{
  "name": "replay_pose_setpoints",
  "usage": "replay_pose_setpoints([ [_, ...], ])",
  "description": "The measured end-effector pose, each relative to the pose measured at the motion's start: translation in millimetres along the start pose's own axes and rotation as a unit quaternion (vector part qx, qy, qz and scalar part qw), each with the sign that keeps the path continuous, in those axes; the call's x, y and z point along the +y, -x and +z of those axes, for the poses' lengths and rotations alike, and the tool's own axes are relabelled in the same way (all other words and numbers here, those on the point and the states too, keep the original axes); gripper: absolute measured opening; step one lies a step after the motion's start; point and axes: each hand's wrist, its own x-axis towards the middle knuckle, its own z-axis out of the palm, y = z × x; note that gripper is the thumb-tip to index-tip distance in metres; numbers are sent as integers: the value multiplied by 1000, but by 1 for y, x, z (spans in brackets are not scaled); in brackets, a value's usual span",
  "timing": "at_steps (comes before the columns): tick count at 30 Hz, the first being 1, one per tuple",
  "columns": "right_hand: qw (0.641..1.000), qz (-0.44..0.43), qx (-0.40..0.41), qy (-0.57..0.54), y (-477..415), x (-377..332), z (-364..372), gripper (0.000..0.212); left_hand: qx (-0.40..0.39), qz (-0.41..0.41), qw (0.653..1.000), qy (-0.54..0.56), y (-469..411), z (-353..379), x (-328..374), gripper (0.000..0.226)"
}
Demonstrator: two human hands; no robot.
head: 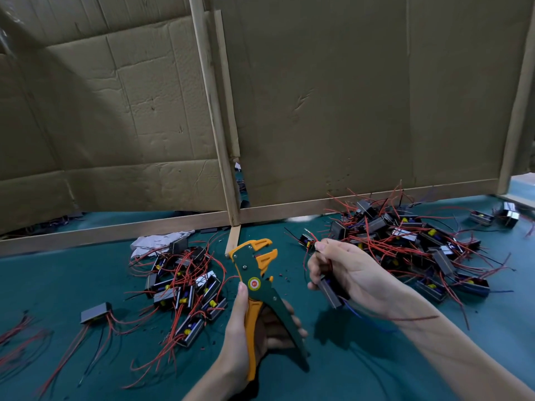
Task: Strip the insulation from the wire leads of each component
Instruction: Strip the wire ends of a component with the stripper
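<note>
1. Fingers (295, 321) of the left hand (254, 322) are curled round both handles of the wire stripper (257, 280), with the thumb laid up the near handle. The tool head points at the far edge of the surface (376, 369).
2. Stripper jaws stand apart with nothing between them.
3. Right hand (350, 273): thumb and forefinger pressed together, pinching a red lead (304, 260). The other fingers are curled round the dark body of a component (330, 290).
4. That component is held off the surface around its middle. It is just right of the stripper head and not touching it. A blue wire (364, 316) trails from it under the wrist.
5. Big pile of components (411, 241) with tangled red leads sits toward the far right corner.
6. Smaller pile (185, 287) sits left of the stripper, mid-surface.
7. One loose component (95, 312) lies toward the left edge, leads running to the near left corner.
8. White cloth (159, 241) is bunched behind the smaller pile, against the wooden rail (115, 230) along the far edge. Cardboard panels (347, 96) stand on that rail.
</note>
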Motion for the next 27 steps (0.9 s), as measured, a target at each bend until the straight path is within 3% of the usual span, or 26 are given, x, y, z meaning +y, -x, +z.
replay_pose_setpoints([
  [6,997,-37,50,42,-16,-26,-7,26,19,15,1000,15,0,1,2,85],
  [10,956,-84,220,174,-43,-68,-33,30,24,17,999,19,3,2,4,88],
  [12,887,-103,347,287,-59,-92,-52,26,31,22,999,23,3,2,4,87],
  [14,759,-54,455,462,-70,-105,-65,40,38,21,999,24,4,3,4,87],
  [16,649,-27,490,581,-79,-100,-57,63,46,23,998,23,3,2,4,87],
  [17,618,-64,485,616,-82,-94,-45,66,49,25,998,24,2,2,4,88],
  [18,609,-123,455,638,-85,-85,-31,61,51,26,998,26,2,2,4,88],
  [19,626,-180,386,653,-87,-74,-15,51,53,28,998,29,2,2,4,88],
  [20,667,-205,280,660,-90,-59,-2,41,55,32,997,32,3,2,4,88],
  [21,715,-186,152,657,-90,-44,13,34,58,38,997,36,3,2,4,88],
  [23,800,-54,-47,595,-87,-13,37,32,69,54,995,42,3,2,4,87],
  [25,838,58,-120,529,-85,15,52,34,82,65,994,41,3,3,4,85],
  [27,834,124,-130,521,-85,35,59,30,92,70,992,43,1,3,4,84],
])
